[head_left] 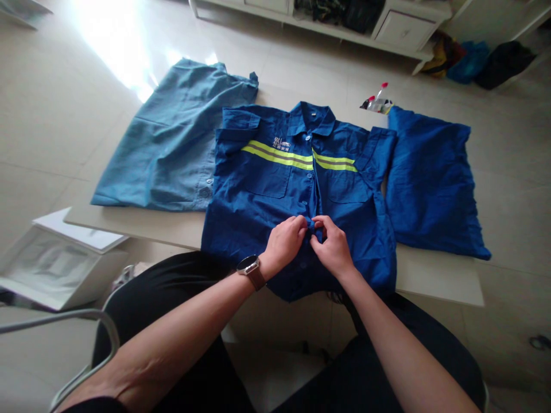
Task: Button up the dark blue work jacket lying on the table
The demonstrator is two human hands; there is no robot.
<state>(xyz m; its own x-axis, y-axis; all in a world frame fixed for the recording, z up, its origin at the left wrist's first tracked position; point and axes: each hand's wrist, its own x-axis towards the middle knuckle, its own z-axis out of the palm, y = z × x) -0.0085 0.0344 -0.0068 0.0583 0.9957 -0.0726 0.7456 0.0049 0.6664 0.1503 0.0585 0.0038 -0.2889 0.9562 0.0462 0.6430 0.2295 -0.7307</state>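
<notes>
A blue work shirt, collared and button-fronted, lies mid-way along the desk, yellow-grey stripes crossing its chest. I cannot read the small white lettering above the left stripe. I see the left hand and right hand both pinching its near front. Left: pale-blue garment; right: blue cloth.

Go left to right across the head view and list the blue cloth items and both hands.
Light-blue garment → blue collared work shirt with a yellow-edged chest stripe, the left hand then the right hand on its front → plain blue cloth.
</notes>
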